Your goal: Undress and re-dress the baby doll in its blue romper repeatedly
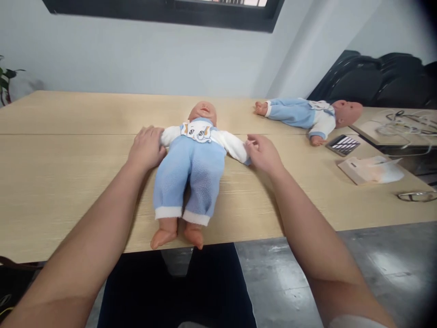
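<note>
- Doll (191, 168) lying on its back near the front edge of the worktop (68, 182), head away from the person, bare feet reaching the edge, arms spread wide.
- Both of the doll's own hands are hidden: the left hand (146, 148) lies palm down with its fingers curled over the end of one white sleeve, and the right hand (262, 152) is closed on the cuff of the other sleeve, thumb and fingertips pinching it.
- Both forearms run in from the bottom corners, cut off by the frame.
- A second doll (307, 116) in the same blue and white clothes lies on its side further back to the right, well apart from the first; its far arm cannot be seen.
- The bib on the near doll carries a cartoon elephant face, with no lettering that can be made out.
- A dark keypad (342, 145) lies near the second doll; its key marks are too small to read.
- Beside it are a tissue pack (370, 169), a pair of glasses (417, 196) cut by the right edge, and a tangle of cables (406, 123).
- The worktop is pale wood grain with a seam running across it.
- Grey floor (341, 264) shows below, a plain pale wall behind, a dark window frame (164, 11) at the top, black chairs (375, 79) at right, and a plant (5, 82) half cut off at left.
</note>
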A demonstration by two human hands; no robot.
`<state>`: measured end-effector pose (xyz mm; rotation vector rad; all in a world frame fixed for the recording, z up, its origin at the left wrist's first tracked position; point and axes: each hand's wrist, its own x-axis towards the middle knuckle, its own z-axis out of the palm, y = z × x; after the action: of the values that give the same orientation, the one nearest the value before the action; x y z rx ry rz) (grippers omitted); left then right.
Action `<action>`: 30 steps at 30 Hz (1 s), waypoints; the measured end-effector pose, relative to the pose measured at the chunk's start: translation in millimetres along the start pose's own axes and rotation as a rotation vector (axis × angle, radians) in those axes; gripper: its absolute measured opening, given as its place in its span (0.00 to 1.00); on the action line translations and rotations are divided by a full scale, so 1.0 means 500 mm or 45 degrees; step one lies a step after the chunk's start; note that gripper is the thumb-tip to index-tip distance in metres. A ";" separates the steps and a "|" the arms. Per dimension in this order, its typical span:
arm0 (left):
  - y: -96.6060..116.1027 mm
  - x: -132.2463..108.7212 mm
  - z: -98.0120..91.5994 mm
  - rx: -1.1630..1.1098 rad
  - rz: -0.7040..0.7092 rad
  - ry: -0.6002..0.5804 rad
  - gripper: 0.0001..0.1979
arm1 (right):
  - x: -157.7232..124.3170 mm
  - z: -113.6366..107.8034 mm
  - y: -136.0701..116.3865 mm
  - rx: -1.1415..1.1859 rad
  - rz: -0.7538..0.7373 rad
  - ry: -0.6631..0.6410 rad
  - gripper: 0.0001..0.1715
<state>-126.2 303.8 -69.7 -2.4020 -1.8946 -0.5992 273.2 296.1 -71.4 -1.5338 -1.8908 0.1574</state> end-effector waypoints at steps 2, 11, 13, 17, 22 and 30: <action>0.014 -0.011 -0.007 -0.163 0.114 0.113 0.25 | -0.022 -0.004 -0.052 0.028 -0.198 0.174 0.30; 0.072 -0.025 -0.017 -0.569 0.666 -0.002 0.22 | -0.131 0.080 -0.249 0.381 -1.305 -0.669 0.20; 0.063 -0.018 -0.015 -0.598 0.620 -0.018 0.20 | -0.122 0.091 -0.238 0.385 -1.300 -0.662 0.17; 0.040 -0.016 -0.001 -0.711 0.536 0.010 0.19 | -0.103 0.091 -0.216 0.363 -1.266 -0.609 0.16; 0.038 -0.022 0.028 -0.897 0.379 0.174 0.12 | -0.095 0.084 -0.208 0.383 -1.212 -0.487 0.17; 0.028 -0.011 0.045 -1.005 0.167 0.131 0.10 | -0.046 0.076 -0.140 0.357 -0.662 -0.052 0.21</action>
<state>-107.6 300.5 -89.3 -2.7780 -1.6284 -1.6766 195.7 266.6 -75.2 -0.8290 -2.1286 0.2075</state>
